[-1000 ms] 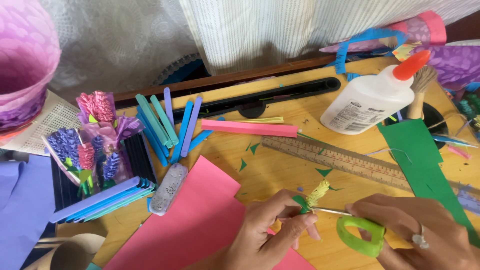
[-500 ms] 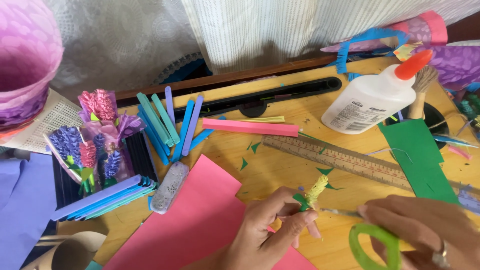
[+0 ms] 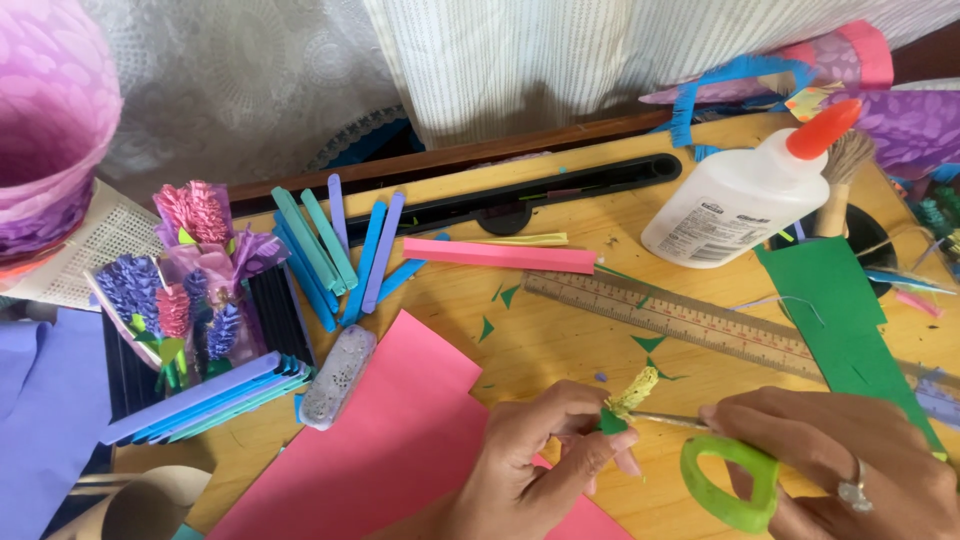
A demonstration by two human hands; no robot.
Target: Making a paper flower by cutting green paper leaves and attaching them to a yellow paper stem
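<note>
While my left hand [image 3: 545, 455] pinches the small yellow paper flower [image 3: 634, 392] by its green base, just below the wooden ruler [image 3: 690, 320], my right hand [image 3: 850, 480] is clenched around the green-handled scissors [image 3: 728, 480], whose blades reach toward the flower from the right. The flower sits between my two hands, below the ruler's middle, and just right of the pink paper sheet [image 3: 400, 440] lying on the desk [image 3: 560, 350].

I judge the risk to be a careless snip: the blade tips lie so close to my left fingertips [image 3: 600, 455] that a slip could nick them, or cut through the thin stem instead of trimming it. The flower is flimsy, and squeezing harder could crush its fringe. Green scraps [image 3: 648, 343] below the ruler could also get swept about.

Compared with a second ago, my right hand has drawn a little rightward and lower, away from the ruler, so the scissor loop now shows more fully, while my left hand has stayed pinched on the flower. The glue bottle [image 3: 740, 195] above the ruler has not moved.
</note>
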